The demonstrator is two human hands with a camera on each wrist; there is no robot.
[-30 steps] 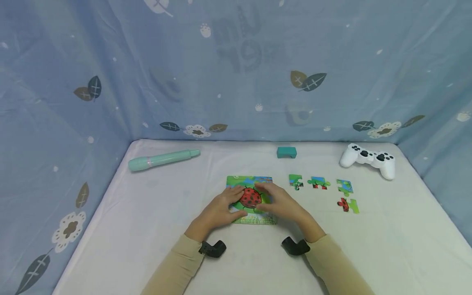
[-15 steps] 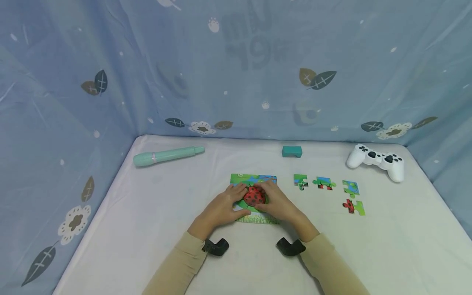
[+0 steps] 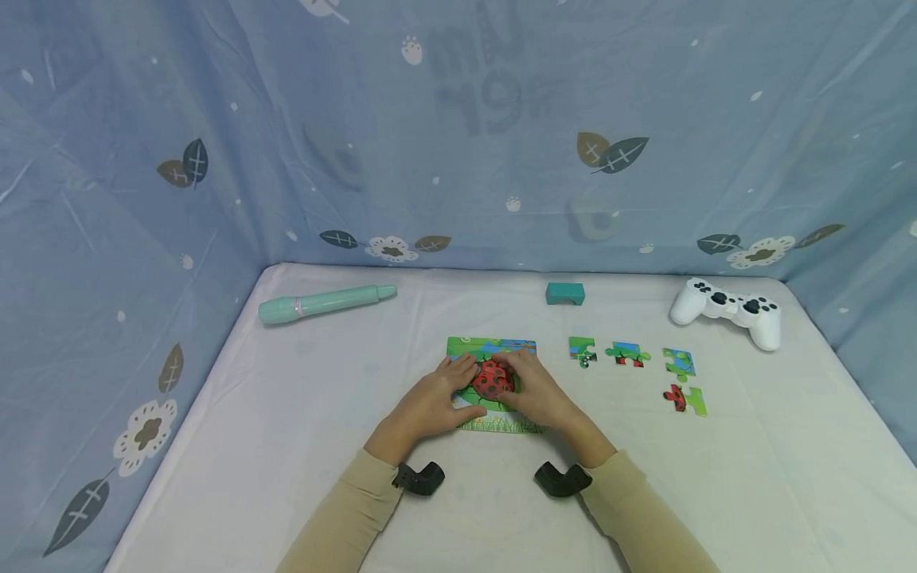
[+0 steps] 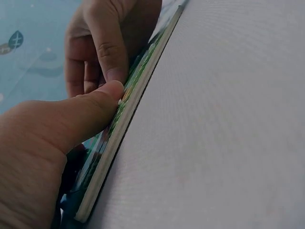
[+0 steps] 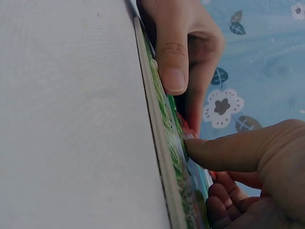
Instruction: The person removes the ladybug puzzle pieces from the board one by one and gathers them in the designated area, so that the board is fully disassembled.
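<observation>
A puzzle board (image 3: 497, 423) with a ladybug picture lies on the table between the hands. The left hand (image 3: 430, 402) rests over its left side, fingertips near the ladybug and thumb along the front. Opposite it, the right hand (image 3: 540, 391) curls thumb and fingers about a red ladybug puzzle piece (image 3: 503, 374) on the board; a seam shows in the red. In the right wrist view, a raised red edge (image 5: 187, 126) shows by the left fingers, and the right thumb (image 5: 214, 153) touches the board's picture. The right fingers partly hide the piece.
Right of the board lie several loose puzzle pieces (image 3: 628, 355). Farther back stand a teal arch block (image 3: 565, 293) and a white game controller (image 3: 727, 309). A mint-green flashlight-shaped tube (image 3: 325, 303) lies back left. Blue patterned cloth (image 3: 430, 175) walls the table's back and left.
The head view has shifted slightly. Both hands stay over the board, the right one drawn in a little closer to the ladybug. A seam in the red area now shows more clearly.
</observation>
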